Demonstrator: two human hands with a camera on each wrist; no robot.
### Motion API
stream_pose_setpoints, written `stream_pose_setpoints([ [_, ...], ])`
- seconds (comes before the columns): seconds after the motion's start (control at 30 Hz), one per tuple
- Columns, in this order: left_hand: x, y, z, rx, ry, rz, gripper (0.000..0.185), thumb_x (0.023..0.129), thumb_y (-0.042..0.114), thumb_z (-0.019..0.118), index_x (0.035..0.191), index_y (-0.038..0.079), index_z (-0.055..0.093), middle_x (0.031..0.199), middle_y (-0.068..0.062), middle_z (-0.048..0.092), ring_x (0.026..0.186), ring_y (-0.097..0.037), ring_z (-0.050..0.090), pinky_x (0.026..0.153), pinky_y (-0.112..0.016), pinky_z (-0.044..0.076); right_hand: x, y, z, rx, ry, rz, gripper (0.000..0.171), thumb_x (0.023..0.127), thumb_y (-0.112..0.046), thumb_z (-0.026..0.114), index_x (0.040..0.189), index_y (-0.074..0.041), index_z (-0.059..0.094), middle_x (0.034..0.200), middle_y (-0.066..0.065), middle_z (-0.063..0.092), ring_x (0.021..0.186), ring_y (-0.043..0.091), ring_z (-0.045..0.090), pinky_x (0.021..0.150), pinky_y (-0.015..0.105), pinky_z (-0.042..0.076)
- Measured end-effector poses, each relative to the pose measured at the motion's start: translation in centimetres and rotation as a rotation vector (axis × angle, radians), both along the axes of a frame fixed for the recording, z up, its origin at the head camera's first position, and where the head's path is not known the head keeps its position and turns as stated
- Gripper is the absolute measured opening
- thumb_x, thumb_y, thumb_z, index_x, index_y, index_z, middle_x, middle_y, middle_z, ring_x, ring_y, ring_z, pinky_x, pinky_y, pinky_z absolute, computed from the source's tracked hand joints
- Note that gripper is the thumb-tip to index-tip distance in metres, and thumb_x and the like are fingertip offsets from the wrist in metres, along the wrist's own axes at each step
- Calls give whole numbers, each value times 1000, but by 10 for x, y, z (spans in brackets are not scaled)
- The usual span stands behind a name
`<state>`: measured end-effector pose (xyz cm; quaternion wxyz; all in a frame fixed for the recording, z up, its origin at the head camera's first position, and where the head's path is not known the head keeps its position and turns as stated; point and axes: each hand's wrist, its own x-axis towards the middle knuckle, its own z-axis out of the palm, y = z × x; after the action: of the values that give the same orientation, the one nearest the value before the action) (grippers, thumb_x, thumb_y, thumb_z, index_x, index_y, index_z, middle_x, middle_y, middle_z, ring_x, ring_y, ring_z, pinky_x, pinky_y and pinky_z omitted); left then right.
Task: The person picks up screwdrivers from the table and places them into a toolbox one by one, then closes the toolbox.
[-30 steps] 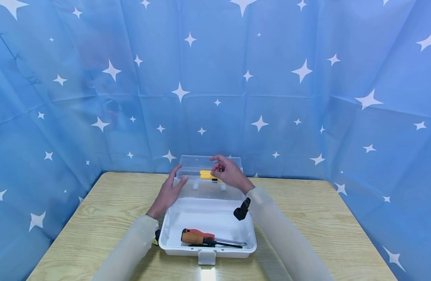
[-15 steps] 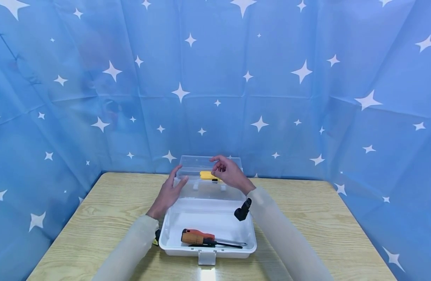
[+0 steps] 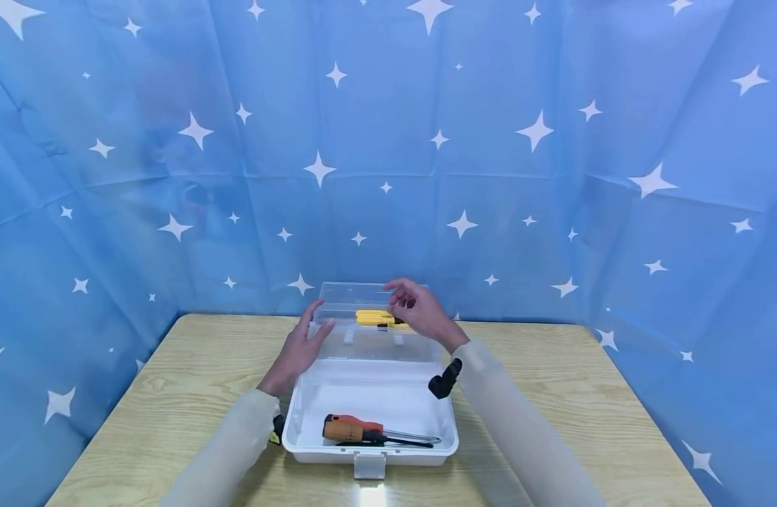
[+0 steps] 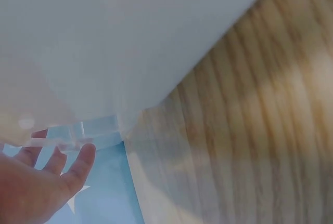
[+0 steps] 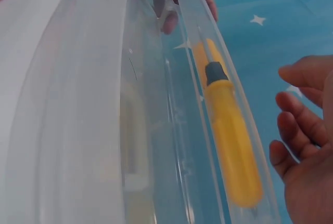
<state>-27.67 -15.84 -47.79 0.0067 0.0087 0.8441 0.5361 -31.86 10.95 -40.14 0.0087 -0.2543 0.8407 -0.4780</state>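
A white toolbox (image 3: 369, 454) stands with its clear lid (image 3: 338, 292) raised at the back. Yellow-handled screwdrivers (image 5: 234, 146) lie in a narrow clear compartment along the lid. My left hand (image 3: 296, 355) holds the lid's left end, thumb and fingers on either side of the plastic. Beside the screwdrivers, my right hand (image 3: 423, 313) hovers with fingers loosely bent; the right wrist view shows it apart from them and holding nothing. On the box floor lie an orange-handled screwdriver (image 3: 357, 422) and a wooden-handled one (image 3: 343, 431), side by side.
The box's clear front latch (image 3: 369, 465) hangs down over the wooden table (image 3: 198, 394). A small black and yellow object (image 3: 276, 429) shows partly behind my left sleeve. Behind the table hangs a blue curtain (image 3: 388, 141) with white stars.
My right hand has shifted slightly right along the yellow screwdrivers, exposing more of them. The left hand keeps its place at the lid. The head view has turned a little.
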Motion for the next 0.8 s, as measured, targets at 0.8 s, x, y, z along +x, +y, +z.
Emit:
stream_pose_setpoints([
  [0.8, 1, -4, 8, -28, 80, -56, 86, 95, 64, 48, 160, 25, 7, 165, -12, 12, 148, -41, 22, 112, -67, 27, 0, 47, -13, -109, -41, -179, 28, 99, -17, 61, 126, -12, 61, 111, 10, 59, 93, 25, 55, 80, 36, 48],
])
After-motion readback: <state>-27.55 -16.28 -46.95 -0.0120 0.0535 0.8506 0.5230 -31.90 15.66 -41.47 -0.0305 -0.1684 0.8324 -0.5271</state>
